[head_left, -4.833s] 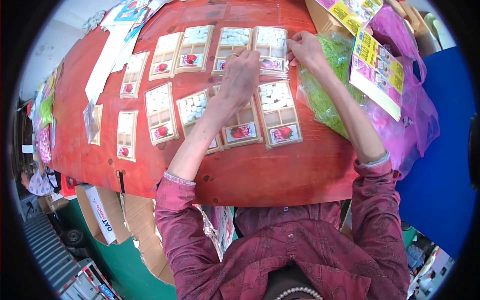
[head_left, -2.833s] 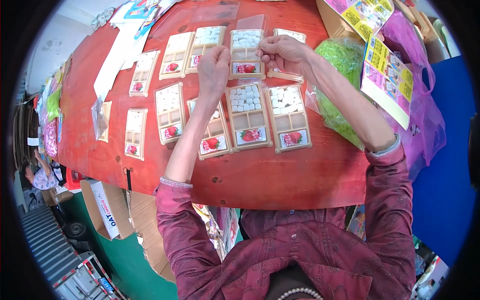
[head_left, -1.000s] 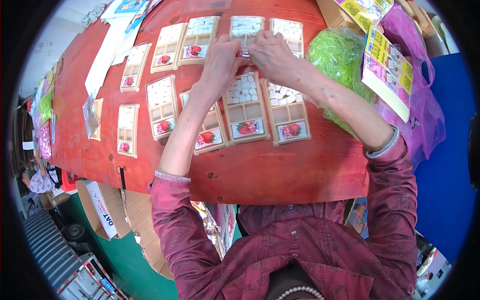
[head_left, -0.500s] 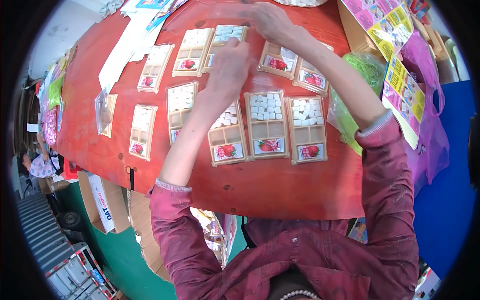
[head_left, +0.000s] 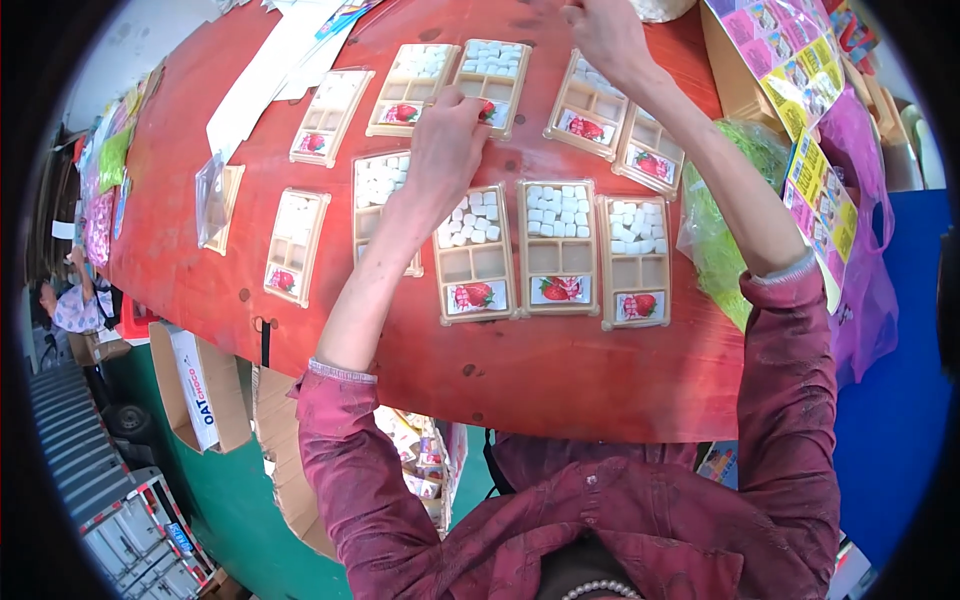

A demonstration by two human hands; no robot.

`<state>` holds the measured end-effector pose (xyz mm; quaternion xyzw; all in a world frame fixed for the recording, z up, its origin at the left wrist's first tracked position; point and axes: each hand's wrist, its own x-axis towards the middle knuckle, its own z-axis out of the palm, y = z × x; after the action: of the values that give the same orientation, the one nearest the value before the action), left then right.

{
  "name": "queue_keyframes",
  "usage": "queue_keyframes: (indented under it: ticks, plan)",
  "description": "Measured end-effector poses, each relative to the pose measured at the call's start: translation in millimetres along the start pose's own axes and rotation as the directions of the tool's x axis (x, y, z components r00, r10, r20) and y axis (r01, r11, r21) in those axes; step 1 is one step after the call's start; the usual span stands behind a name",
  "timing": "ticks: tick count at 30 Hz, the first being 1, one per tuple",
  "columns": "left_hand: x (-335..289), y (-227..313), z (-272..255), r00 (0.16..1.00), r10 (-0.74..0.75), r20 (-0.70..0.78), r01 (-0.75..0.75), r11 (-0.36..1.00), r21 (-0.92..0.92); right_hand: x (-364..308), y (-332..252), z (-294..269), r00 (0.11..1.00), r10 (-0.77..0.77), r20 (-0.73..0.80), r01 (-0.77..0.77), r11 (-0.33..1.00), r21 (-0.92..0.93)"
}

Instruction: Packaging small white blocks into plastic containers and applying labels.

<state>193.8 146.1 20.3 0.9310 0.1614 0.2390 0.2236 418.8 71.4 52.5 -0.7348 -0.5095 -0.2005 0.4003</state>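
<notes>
Beige compartment trays stand in loose rows, most holding small white marshmallow-like cubes and a card with a red strawberry picture. My left hand (head_left: 445, 150) is closed, its fingertips at the near left corner of a back-row tray (head_left: 492, 62), beside that tray's strawberry card. Whatever it pinches is hidden. Beyond the back right tray (head_left: 588, 100), my right hand (head_left: 610, 42) reaches to the table's far side with fingers closed together; anything in them is too small to make out. My left forearm partly covers a middle tray (head_left: 380, 180).
The trays rest on a red table (head_left: 560, 385). White sheets (head_left: 262, 85) lie far left, near a clear plastic sleeve (head_left: 210, 200). At the right are a clear bag of green shreds (head_left: 735, 190), colourful printed sheets (head_left: 820, 195) and a purple bag (head_left: 868, 260). Open cartons (head_left: 215, 385) stand below the front edge.
My left hand has drawn nearer and left, uncovering the strawberry card in the back tray. My right hand has shifted right along the far side. The whole view has shifted slightly.
</notes>
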Motion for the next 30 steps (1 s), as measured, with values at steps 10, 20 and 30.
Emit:
queue_keyframes:
  ticks: [10, 20, 30]
  plan:
    - [6, -5, 0, 0.887, -0.441, -0.139, 0.335, 0.82, -0.465, -45, -68, -20, 0.471, 0.438, 0.766, -0.869, 0.083, 0.487]
    - [7, -3, -1, 0.887, -0.442, -0.132, 0.376, 0.859, -0.348, -61, -73, -13, 0.264, 0.515, 0.816, -0.948, -0.015, 0.317]
    - [4, 3, 8, 0.963, -0.2, -0.181, 0.205, 0.979, 0.011, -51, -76, -31, 0.297, 0.386, 0.874, -0.853, 0.518, 0.061]
